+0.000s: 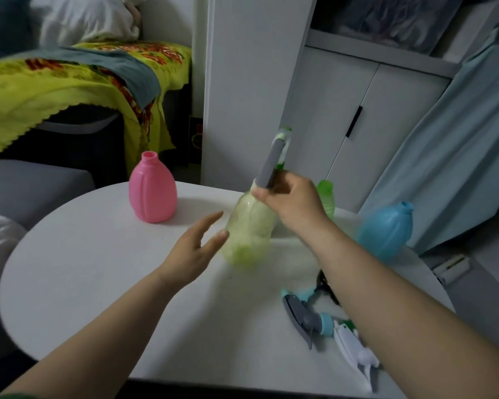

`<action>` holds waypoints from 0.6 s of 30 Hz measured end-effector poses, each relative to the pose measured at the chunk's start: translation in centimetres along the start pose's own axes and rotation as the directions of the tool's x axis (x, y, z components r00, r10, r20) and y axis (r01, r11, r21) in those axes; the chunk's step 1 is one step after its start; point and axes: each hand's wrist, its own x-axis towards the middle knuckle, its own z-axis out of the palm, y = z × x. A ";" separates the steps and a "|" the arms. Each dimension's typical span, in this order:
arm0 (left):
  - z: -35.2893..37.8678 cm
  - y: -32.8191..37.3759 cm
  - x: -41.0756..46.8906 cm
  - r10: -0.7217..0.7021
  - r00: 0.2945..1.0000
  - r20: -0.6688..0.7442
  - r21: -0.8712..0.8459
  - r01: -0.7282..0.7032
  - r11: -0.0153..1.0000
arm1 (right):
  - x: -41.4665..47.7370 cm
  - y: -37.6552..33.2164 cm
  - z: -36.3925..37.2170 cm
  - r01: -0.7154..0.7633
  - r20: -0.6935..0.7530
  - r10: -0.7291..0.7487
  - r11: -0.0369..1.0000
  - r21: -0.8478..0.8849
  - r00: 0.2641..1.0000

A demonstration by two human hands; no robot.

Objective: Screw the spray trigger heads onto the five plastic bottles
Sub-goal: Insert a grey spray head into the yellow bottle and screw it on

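Observation:
My right hand [291, 200] grips the grey and green spray trigger head [274, 159] at the neck of a pale yellow-green bottle [249, 228], which tilts and is blurred by motion. Beside the bottle's lower left side, my left hand [198, 249] is open with its fingertips at the bottle. A pink bottle [152, 191] stands uncapped at the back left. A green bottle [326, 197] is partly hidden behind my right hand. A blue bottle [385, 231] sits at the right. Loose trigger heads, one grey and blue [306, 315] and one white [355, 349], lie under my right forearm.
The round white table [98, 283] carries everything. A white cabinet [343, 110] stands behind it, a light blue cloth [444, 139] hangs at the right, and a bed with a yellow blanket [55, 90] lies at the back left.

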 end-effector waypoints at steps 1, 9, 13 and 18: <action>-0.3 -0.7 -0.3 -0.002 0.999 -0.041 0.046 0.003 0.999 | 0.7 -0.2 0.1 -0.012 -0.021 0.012 1.000 0.017 1.000; -2.0 -6.2 -2.3 -0.004 0.998 0.065 0.517 -0.031 0.855 | 5.4 -1.4 4.4 -0.005 -0.036 0.004 0.999 -0.039 0.999; -1.4 -7.0 -2.1 -0.002 0.994 0.109 0.601 -0.064 0.797 | 7.7 -1.4 6.1 -0.033 -0.054 0.027 0.995 -0.096 0.998; -1.4 -7.7 -2.0 0.018 0.995 0.098 0.604 -0.074 0.794 | 9.4 -0.5 7.8 -0.057 -0.024 0.054 0.983 -0.176 0.998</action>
